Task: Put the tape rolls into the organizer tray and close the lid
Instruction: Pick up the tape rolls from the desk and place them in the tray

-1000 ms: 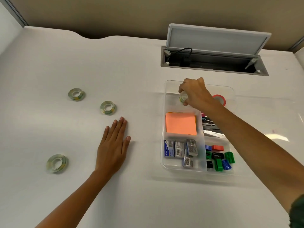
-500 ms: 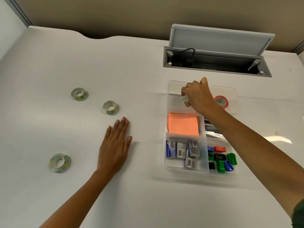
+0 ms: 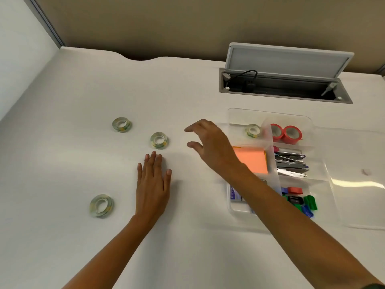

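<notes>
Three clear tape rolls lie on the white desk: one far left (image 3: 122,124), one in the middle (image 3: 159,140), one near left (image 3: 101,205). A fourth clear roll (image 3: 253,130) sits in the far-left compartment of the clear organizer tray (image 3: 233,209). Two red tape rolls (image 3: 286,133) fill the far-right compartment. My right hand (image 3: 210,146) hovers empty, fingers spread, between the tray and the middle roll. Flat on the desk just below that roll rests my left hand (image 3: 153,184). The tray's clear lid (image 3: 358,184) lies open to the right.
The tray also holds an orange sticky-note pad (image 3: 253,161), staplers (image 3: 290,161), staple boxes and coloured clips (image 3: 300,200). A cable hatch (image 3: 285,88) with its grey flap raised is set into the desk behind the tray. A partition wall stands at left.
My right hand let go of a clear roll in the tray's far-left compartment and swung left, out over the desk toward the middle roll. The left hand stayed put.
</notes>
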A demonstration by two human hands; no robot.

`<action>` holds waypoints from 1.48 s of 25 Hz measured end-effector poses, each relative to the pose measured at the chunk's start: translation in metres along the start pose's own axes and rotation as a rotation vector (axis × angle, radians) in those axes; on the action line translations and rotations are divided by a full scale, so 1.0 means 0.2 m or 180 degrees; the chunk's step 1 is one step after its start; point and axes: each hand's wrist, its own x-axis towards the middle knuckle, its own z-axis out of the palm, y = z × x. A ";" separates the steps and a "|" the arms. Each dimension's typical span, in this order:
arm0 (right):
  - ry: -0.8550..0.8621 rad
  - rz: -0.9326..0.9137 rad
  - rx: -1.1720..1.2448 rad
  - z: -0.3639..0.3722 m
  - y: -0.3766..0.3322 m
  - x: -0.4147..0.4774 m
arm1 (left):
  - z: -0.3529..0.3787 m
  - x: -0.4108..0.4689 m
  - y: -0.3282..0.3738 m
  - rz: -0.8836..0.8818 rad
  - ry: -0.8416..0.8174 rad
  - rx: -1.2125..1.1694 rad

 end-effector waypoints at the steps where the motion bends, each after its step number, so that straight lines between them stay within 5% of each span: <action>1: -0.0083 0.0005 0.0025 0.06 -0.03 0.02 | -0.01 0.00 -0.02 -0.0008 -0.0002 0.0108; 13: -0.1155 0.0029 -0.0564 0.46 -0.22 0.31 | -0.02 -0.06 -0.14 0.0250 -0.0088 0.0384; 23: -0.0606 0.0309 0.0024 0.43 -0.16 0.24 | -0.01 -0.05 -0.15 0.0352 -0.0127 0.0376; 30: 0.0169 0.0818 0.0696 0.07 -0.09 0.11 | -0.02 0.00 -0.01 0.0570 -0.0291 -0.0192; 37: 0.1177 0.1197 0.0408 -0.27 0.25 0.01 | 0.09 0.10 0.07 0.0680 -0.0374 0.0057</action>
